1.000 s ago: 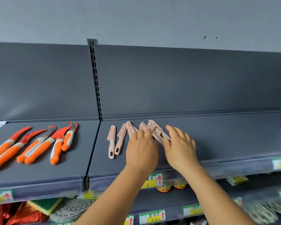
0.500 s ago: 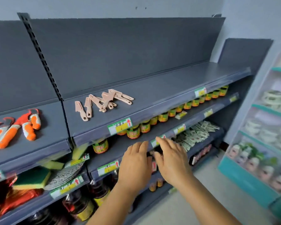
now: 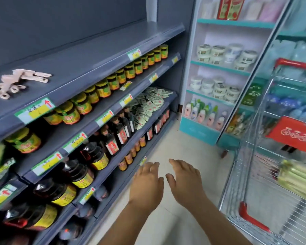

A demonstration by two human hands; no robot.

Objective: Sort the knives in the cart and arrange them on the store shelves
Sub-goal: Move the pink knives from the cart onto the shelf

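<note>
Several pale pink sheathed knives (image 3: 16,82) lie in a loose row on the grey top shelf (image 3: 102,50) at the far left. My left hand (image 3: 147,184) and my right hand (image 3: 185,181) hang side by side over the floor, low in the middle, fingers straight and holding nothing. A wire shopping cart (image 3: 265,175) with red trim stands at the right, a hand's width from my right hand. Yellow-green packets (image 3: 297,179) show inside it; no knives can be made out there.
Below the top shelf are rows of jars (image 3: 113,82), green sachets (image 3: 148,105) and dark sauce bottles (image 3: 88,156). A teal-and-white shelf unit (image 3: 217,80) with tubs and bottles stands at the aisle's end. Pale floor tiles (image 3: 166,227) lie between shelving and cart.
My view has swung right and down, away from the top shelf toward the cart. Both hands left the pink knives and dropped low over the floor, holding nothing.
</note>
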